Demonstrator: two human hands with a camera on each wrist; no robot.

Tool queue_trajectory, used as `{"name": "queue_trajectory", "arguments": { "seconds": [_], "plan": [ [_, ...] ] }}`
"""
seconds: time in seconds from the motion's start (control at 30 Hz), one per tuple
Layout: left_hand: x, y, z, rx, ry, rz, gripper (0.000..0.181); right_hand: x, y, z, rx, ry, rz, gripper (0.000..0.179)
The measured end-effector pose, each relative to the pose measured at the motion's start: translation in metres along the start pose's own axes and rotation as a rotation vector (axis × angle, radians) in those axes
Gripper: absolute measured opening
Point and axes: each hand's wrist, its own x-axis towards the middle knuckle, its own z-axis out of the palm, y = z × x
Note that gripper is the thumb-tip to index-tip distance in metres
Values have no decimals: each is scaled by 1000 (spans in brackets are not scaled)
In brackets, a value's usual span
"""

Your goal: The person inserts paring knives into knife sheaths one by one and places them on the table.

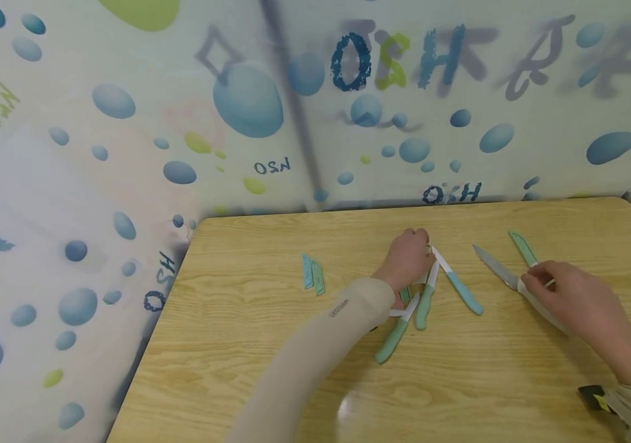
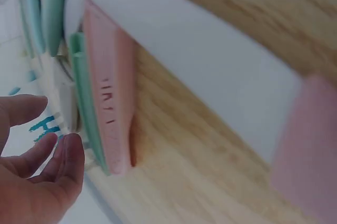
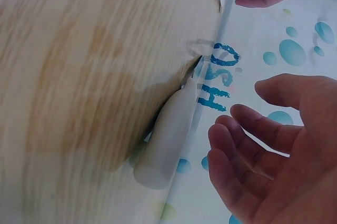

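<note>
My left hand [image 1: 408,258] hovers over the far middle of the table, fingers loosely bent and nothing between them. Around it lie a blue-handled knife [image 1: 462,292], two green-handled knives [image 1: 395,338] and, partly hidden under the wrist, a pink sheath [image 2: 110,97] beside a green sheath [image 2: 87,103]. A white blade with a pink handle [image 2: 310,145] fills the left wrist view. My right hand [image 1: 581,298] hangs over a knife with a white handle [image 3: 166,139] and a steel blade [image 1: 495,266]. In the right wrist view its relaxed fingers are apart from that handle.
Two small sheaths, one blue [image 1: 307,272] and one green [image 1: 318,278], lie at the left of the wooden table [image 1: 227,307]. Beyond the right hand is a green sheath-like piece [image 1: 523,248]. A patterned wall [image 1: 349,135] borders the table's far edge.
</note>
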Motion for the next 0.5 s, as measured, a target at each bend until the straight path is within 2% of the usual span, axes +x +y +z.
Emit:
{"name": "queue_trajectory", "arguments": {
  "seconds": [0.13,0.33,0.43,0.5],
  "plan": [
    [2,0,3,61,13,2,30,0,0,-1,1,-5,1,42],
    [2,4,1,103,8,-4,19,0,-1,-1,-8,-8,12,43],
    [3,7,1,135,-2,-26,28,1,-1,0,-8,-11,5,40],
    [4,8,2,118,-12,-61,34,2,-2,0,-7,-14,-1,40]
  ]
}}
